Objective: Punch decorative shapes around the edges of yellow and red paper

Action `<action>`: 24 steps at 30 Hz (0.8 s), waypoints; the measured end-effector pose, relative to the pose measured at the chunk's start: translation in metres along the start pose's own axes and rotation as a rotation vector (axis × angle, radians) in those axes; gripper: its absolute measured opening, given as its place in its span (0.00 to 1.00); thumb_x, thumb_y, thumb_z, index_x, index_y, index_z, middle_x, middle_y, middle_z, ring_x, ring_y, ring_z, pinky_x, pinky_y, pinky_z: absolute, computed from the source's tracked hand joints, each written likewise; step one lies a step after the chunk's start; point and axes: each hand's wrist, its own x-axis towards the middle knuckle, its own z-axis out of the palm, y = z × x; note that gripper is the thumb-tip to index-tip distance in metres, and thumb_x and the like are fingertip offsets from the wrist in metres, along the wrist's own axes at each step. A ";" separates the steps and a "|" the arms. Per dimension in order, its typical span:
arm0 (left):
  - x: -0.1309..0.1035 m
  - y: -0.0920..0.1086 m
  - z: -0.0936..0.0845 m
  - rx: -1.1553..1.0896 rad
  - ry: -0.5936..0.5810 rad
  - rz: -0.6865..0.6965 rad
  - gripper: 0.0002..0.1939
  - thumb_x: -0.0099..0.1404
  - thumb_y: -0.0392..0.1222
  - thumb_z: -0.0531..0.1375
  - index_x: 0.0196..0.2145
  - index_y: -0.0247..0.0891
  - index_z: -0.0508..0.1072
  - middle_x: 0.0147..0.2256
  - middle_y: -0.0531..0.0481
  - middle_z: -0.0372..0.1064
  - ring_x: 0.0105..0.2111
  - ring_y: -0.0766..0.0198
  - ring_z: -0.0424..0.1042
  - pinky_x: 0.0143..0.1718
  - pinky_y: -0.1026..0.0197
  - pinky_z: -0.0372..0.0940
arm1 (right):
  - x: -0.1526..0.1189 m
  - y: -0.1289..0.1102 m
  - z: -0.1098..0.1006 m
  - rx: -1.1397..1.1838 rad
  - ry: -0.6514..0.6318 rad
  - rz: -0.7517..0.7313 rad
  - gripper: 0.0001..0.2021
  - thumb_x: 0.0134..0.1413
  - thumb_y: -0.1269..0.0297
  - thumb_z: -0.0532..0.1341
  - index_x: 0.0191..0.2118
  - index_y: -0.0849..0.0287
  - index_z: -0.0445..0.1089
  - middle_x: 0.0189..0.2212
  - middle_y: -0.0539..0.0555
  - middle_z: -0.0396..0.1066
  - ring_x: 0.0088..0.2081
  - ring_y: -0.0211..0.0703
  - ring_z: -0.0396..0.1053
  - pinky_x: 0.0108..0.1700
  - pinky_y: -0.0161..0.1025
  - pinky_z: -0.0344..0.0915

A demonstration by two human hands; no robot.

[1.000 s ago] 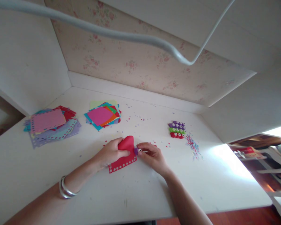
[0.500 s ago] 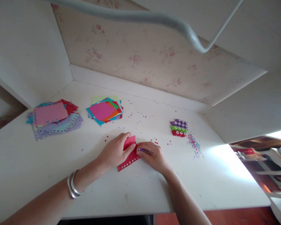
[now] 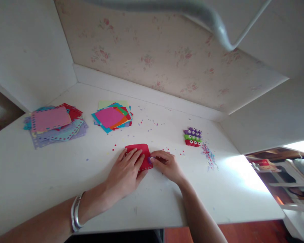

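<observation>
A red sheet of paper (image 3: 142,148) lies on the white desk in front of me, with small holes punched along its near and left edges. My left hand (image 3: 126,168) rests flat on it, fingers stretched out and slightly apart. At the sheet's right edge my right hand (image 3: 167,165) pinches a small purple paper punch (image 3: 150,160) between thumb and fingers. The punch sits against the paper; most of it is hidden by the fingers, so I cannot tell whether it is pressed down.
Punched sheets (image 3: 53,121) are piled at far left, beside a stack of plain coloured sheets (image 3: 108,117). Right of centre stand rows of purple, green and red punches with eyes (image 3: 193,137). Paper confetti (image 3: 208,156) lies beside them, with more bits scattered around. A pale curved bar (image 3: 212,17) hangs overhead.
The red sheet has been turned and now lies flatter. My left hand went from gripping its left part to lying flat on it. My right hand still holds the purple punch.
</observation>
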 end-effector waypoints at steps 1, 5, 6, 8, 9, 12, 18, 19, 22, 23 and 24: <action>0.001 -0.001 0.001 -0.004 -0.004 0.002 0.23 0.70 0.51 0.51 0.55 0.34 0.69 0.59 0.39 0.63 0.59 0.48 0.60 0.63 0.42 0.46 | 0.001 0.000 -0.001 0.001 -0.002 -0.005 0.09 0.61 0.59 0.61 0.41 0.54 0.76 0.39 0.53 0.76 0.39 0.44 0.73 0.42 0.39 0.69; 0.004 -0.005 -0.002 -0.024 -0.003 -0.005 0.22 0.70 0.51 0.50 0.54 0.38 0.71 0.59 0.41 0.64 0.58 0.48 0.60 0.62 0.42 0.48 | 0.002 0.000 -0.002 0.008 -0.002 -0.021 0.09 0.62 0.59 0.59 0.40 0.53 0.77 0.38 0.53 0.77 0.39 0.44 0.74 0.43 0.41 0.69; 0.004 -0.005 -0.002 -0.028 -0.003 0.001 0.22 0.70 0.52 0.51 0.54 0.38 0.71 0.59 0.42 0.63 0.59 0.48 0.59 0.62 0.42 0.47 | 0.002 0.000 -0.002 0.014 -0.005 -0.024 0.09 0.62 0.59 0.59 0.40 0.53 0.77 0.39 0.53 0.77 0.40 0.44 0.74 0.43 0.41 0.69; 0.004 -0.006 -0.001 -0.036 -0.007 0.015 0.22 0.70 0.52 0.51 0.55 0.39 0.70 0.60 0.42 0.63 0.60 0.48 0.58 0.63 0.41 0.46 | 0.002 0.000 -0.002 0.026 -0.011 -0.025 0.08 0.61 0.59 0.60 0.39 0.53 0.77 0.39 0.53 0.77 0.40 0.44 0.74 0.44 0.41 0.69; 0.004 -0.007 0.000 -0.039 -0.011 0.019 0.23 0.70 0.52 0.51 0.56 0.39 0.69 0.60 0.42 0.62 0.61 0.48 0.57 0.63 0.41 0.45 | 0.002 0.000 -0.003 0.032 -0.016 -0.024 0.08 0.61 0.60 0.60 0.39 0.53 0.77 0.39 0.53 0.77 0.40 0.44 0.74 0.43 0.40 0.69; 0.004 -0.007 0.002 -0.042 -0.012 0.018 0.23 0.70 0.51 0.51 0.56 0.39 0.69 0.60 0.42 0.62 0.61 0.48 0.56 0.63 0.41 0.43 | 0.001 0.000 -0.003 0.050 -0.027 -0.013 0.08 0.60 0.59 0.61 0.38 0.54 0.76 0.38 0.53 0.77 0.39 0.44 0.74 0.42 0.40 0.69; 0.004 -0.007 0.001 -0.035 0.003 0.016 0.21 0.70 0.51 0.51 0.55 0.41 0.70 0.59 0.43 0.64 0.60 0.48 0.58 0.63 0.41 0.44 | 0.001 -0.003 -0.003 0.034 -0.022 0.016 0.08 0.60 0.59 0.61 0.37 0.55 0.77 0.36 0.53 0.77 0.37 0.43 0.73 0.39 0.39 0.69; 0.004 -0.007 0.001 -0.035 0.000 0.014 0.21 0.70 0.51 0.51 0.55 0.41 0.70 0.59 0.43 0.64 0.60 0.48 0.57 0.63 0.41 0.44 | 0.001 -0.003 -0.003 0.035 -0.024 0.019 0.08 0.60 0.59 0.61 0.37 0.55 0.77 0.36 0.53 0.77 0.37 0.43 0.73 0.40 0.39 0.69; 0.004 -0.007 0.000 -0.039 -0.008 0.005 0.22 0.70 0.51 0.51 0.55 0.40 0.70 0.59 0.42 0.63 0.61 0.48 0.57 0.63 0.40 0.43 | 0.001 -0.003 -0.003 0.047 -0.031 0.015 0.08 0.60 0.60 0.61 0.38 0.54 0.77 0.36 0.53 0.77 0.37 0.43 0.73 0.39 0.38 0.69; 0.004 -0.006 0.000 -0.044 -0.010 0.004 0.21 0.70 0.51 0.51 0.55 0.40 0.70 0.59 0.42 0.63 0.61 0.48 0.57 0.63 0.40 0.43 | 0.001 -0.004 -0.003 0.051 -0.032 0.008 0.08 0.60 0.59 0.61 0.38 0.54 0.77 0.37 0.53 0.77 0.37 0.43 0.73 0.39 0.39 0.69; 0.004 -0.006 0.000 -0.048 -0.011 0.004 0.21 0.70 0.51 0.51 0.55 0.40 0.70 0.59 0.42 0.63 0.61 0.48 0.57 0.63 0.40 0.43 | 0.002 -0.004 -0.003 0.055 -0.035 0.000 0.08 0.59 0.59 0.62 0.38 0.54 0.77 0.37 0.53 0.77 0.37 0.43 0.73 0.40 0.39 0.69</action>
